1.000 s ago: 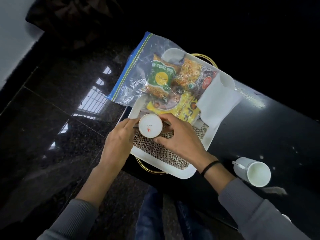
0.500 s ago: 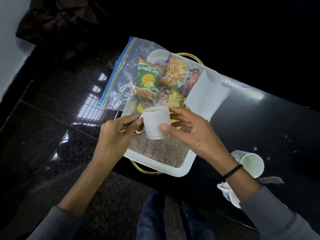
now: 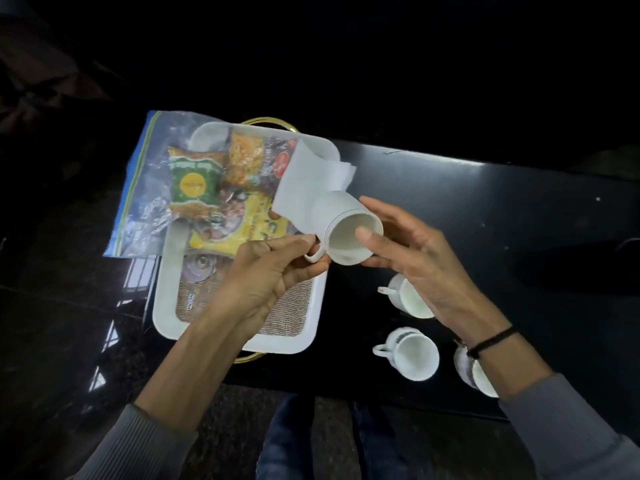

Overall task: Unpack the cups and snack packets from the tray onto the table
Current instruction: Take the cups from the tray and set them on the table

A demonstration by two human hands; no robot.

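Observation:
Both hands hold one white cup (image 3: 341, 225) tilted on its side above the tray's right edge, mouth toward me. My left hand (image 3: 273, 271) pinches its handle; my right hand (image 3: 412, 258) grips the rim with the thumb inside. The white tray (image 3: 166, 306) has a burlap liner and gold handles. In it lies a clear zip bag (image 3: 145, 188) with green, orange and yellow snack packets (image 3: 194, 181). Three white cups stand on the black table right of the tray: one (image 3: 405, 296) under my right hand, one (image 3: 412, 355) nearer me, one (image 3: 474, 372) partly behind my wrist.
A folded white napkin (image 3: 308, 178) leans over the tray's far right corner, just behind the held cup. The black table (image 3: 519, 220) stretches right. Its near edge runs above my knees (image 3: 329, 438). Dark glossy floor lies to the left.
The cup was lifted from the tray's burlap liner, turned from bottom-up to mouth toward me, and carried right to the tray's edge. The view shifted, showing more cups on the table.

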